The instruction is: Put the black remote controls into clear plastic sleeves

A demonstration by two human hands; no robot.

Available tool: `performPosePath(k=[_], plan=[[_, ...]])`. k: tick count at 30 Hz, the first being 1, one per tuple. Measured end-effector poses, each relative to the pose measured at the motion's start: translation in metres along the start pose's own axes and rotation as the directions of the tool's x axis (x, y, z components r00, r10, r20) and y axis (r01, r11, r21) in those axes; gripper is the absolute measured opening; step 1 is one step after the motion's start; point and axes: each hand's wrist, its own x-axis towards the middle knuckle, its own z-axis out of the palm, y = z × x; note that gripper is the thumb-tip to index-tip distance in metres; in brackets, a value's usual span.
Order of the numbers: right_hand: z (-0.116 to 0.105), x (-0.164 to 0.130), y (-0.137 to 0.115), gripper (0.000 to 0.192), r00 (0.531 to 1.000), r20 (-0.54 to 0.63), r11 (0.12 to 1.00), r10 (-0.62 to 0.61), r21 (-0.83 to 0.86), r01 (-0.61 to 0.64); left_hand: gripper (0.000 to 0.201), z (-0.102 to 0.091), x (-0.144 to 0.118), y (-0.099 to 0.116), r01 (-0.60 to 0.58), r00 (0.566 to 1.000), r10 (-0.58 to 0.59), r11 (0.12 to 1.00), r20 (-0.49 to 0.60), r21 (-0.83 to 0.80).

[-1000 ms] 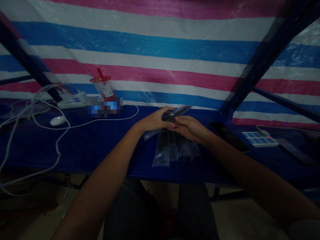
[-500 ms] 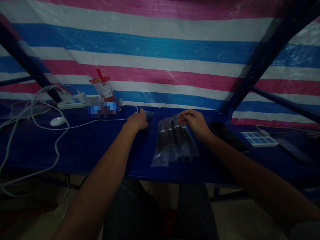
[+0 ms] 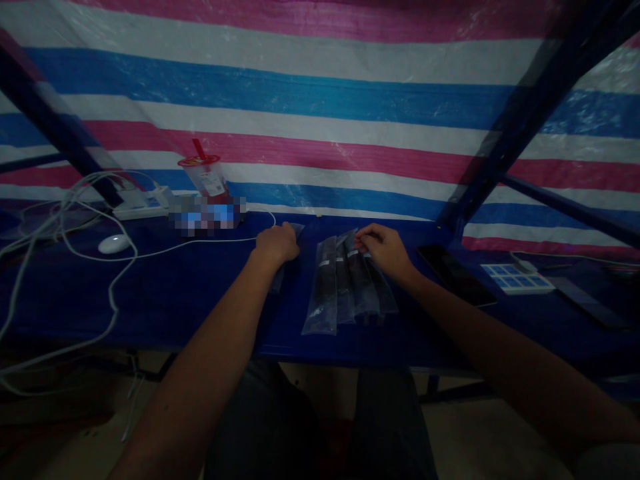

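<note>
Landmark: row of clear bags (image 3: 326,293), at least four counted, dark contents and small white labels noted. Found overlapping on the blue table (image 3: 200,293), lower ends fanned toward the near edge.

Left hand (image 3: 278,245): found just left of the row, fingers curled narrow around a single bag (image 3: 278,280). Seen of that bag: one end beyond the knuckles, the other below the palm, middle covered. Clear of the row, not touching it. Could not tell resting on the table from held slightly above.

Right hand (image 3: 383,247): found at the row's far right end, thumb and fingertips drawn close together by the upper ends. Could not tell pinching from mere touching.

Change recorded: both hands together over the row a second earlier, with the single bag between; since then parted, with the single bag carried leftward and turned lengthwise. Judged as one bag divided from the group, the rest uncovered.

Also listed: dark flat device (image 3: 453,275), right of the row; white mouse (image 3: 114,244), well left; lidded cup (image 3: 214,183), beyond and left.
</note>
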Motion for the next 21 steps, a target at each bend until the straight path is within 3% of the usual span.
performPosePath(k=[7,10,13,16,21], plan=[[-0.001,0.001,0.003,0.013,0.997,-0.007,0.989,-0.08,-0.126,0.078,0.056,0.003,-0.001,0.001,0.008,1.0,-0.007,1.0,-0.03,0.029],[-0.002,0.0,0.002,0.014,0.993,-0.016,0.977,-0.117,-0.18,0.112,0.054,0.003,-0.004,0.008,-0.03,0.981,0.037,0.999,-0.19,0.038],[-0.002,-0.001,0.001,0.015,0.99,-0.02,0.969,-0.138,-0.211,0.13,0.04,0.005,-0.008,0.024,-0.201,0.939,0.177,0.978,-0.296,-0.052],[-0.001,-0.003,0.001,0.015,0.987,-0.007,0.957,-0.163,-0.245,0.156,0.047,0.013,-0.014,0.04,-0.343,0.936,0.319,0.92,-0.147,-0.191],[0.0,-0.006,0.002,0.017,0.983,0.013,0.932,-0.184,-0.316,0.179,0.065,0.021,-0.022,0.05,-0.353,0.935,0.348,0.888,-0.071,-0.293]])
